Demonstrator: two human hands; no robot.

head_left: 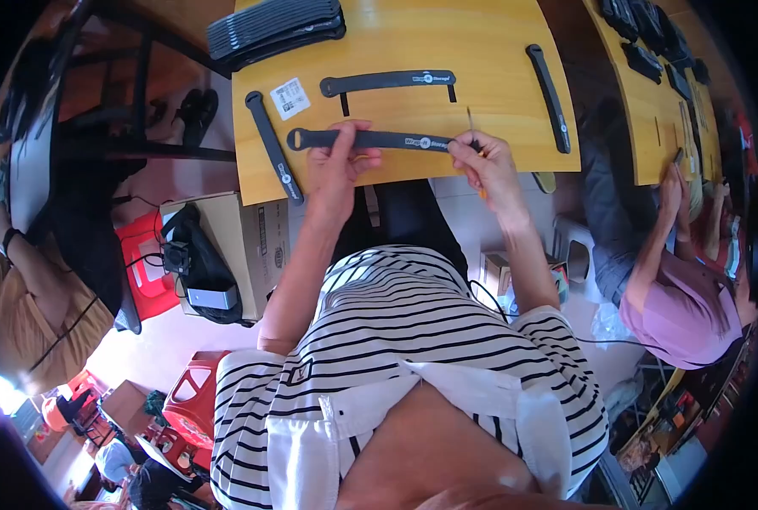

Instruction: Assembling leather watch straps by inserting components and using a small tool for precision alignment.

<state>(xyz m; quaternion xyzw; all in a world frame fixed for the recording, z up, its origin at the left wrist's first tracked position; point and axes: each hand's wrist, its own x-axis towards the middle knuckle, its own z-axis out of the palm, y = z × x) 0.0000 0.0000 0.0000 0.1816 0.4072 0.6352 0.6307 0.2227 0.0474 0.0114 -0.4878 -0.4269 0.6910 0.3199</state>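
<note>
Above the near edge of the yellow tabletop [498,51], a black strap [379,138] is stretched level between my hands. It has a looped hole at its left end and white print toward its right end. My left hand [334,174] pinches it near the holed end, thumb on top. My right hand [491,172] grips its right end. A slim pointed tool [471,121] also sticks up from the right hand, with a bit of orange showing below the fingers; its exact kind is unclear. Just beyond lies another strap [387,82], with two short dark strips under it.
A thick stack of black straps [277,32] occupies the far left of the table. Single straps lie along the left [272,144] and right [549,98] sides. A white printed label [290,98] sits at left. A cardboard box [255,242] stands below; co-workers sit either side.
</note>
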